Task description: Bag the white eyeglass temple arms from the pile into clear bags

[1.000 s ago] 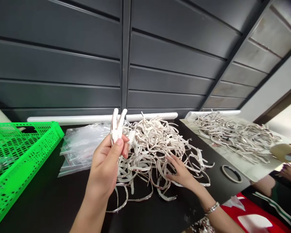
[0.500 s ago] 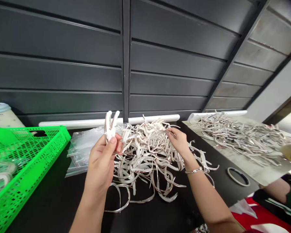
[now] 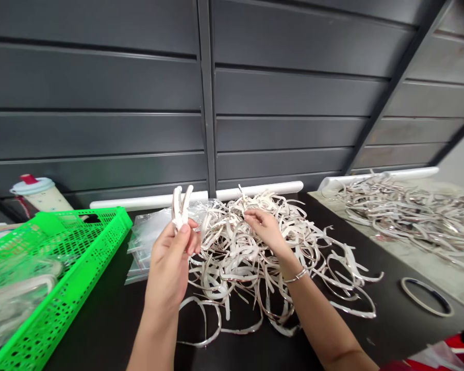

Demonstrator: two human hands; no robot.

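My left hand is closed around a few curved white strips with shiny edges. Their rounded ends stick up above the thumb. My right hand reaches over a tangled pile of similar curved strips on the black table. Its thumb and fingertips are pressed together at the top of the pile. What sits between them blends into the strips behind, so I cannot make it out. A metal bracelet circles the right wrist.
At left stands a green perforated basket with bagged strips inside. Clear plastic bags lie beside the pile. Another heap of strips covers a pale surface at right, near a ring-shaped roll. A lidded cup stands behind the basket.
My right hand has moved left across the pile, toward my left hand. The left hand still holds its strips. The view has shifted, showing more of the basket and cup.
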